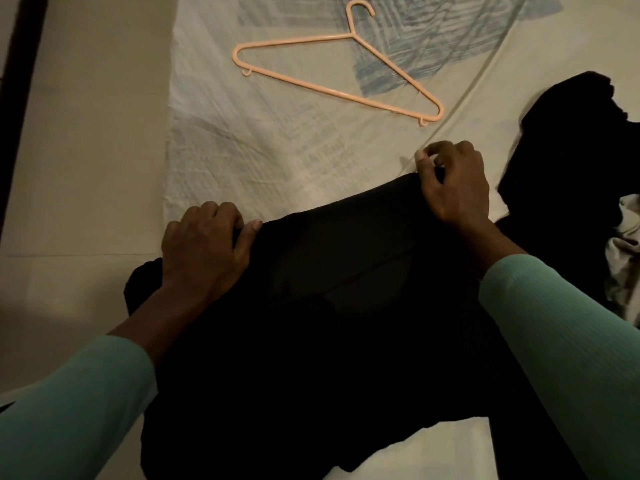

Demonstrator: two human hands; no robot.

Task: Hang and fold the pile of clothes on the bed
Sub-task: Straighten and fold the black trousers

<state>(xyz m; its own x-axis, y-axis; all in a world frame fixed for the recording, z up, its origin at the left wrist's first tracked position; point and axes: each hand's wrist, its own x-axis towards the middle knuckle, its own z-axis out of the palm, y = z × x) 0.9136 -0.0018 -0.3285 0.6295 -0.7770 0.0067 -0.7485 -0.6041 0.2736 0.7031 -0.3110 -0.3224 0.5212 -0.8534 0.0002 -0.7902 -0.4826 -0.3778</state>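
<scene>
Gripping left hand (204, 247): my fingers are curled over the far left corner of the black garment (329, 306), with the thumb lying on top of the cloth. It is a closed hold, not a flat press.
Black garment: it lies on the bed sheet (277, 150) right in front of me, between my two hands. Its far edge runs as a straight line from one hand to the other, and the near part spills toward me.
Handling: I judge it soft, limp and light, so it will sag wherever I let go. The two far corners are the places to hold, keeping the edge taut between them. It is too dark for me to tell seams or what kind of garment it is.
Hanger (339, 67): peach plastic, flat on the sheet beyond the garment and apart from it. It is probably stiff and light, and easiest to lift by the hook.
Right hand (453, 181): my thumb and fingertips pinch the far right corner of that same edge.
Pile (568, 150): more dark clothes are heaped at the right, with some pale cloth (627, 254) beside them. They are waiting their turn.
</scene>
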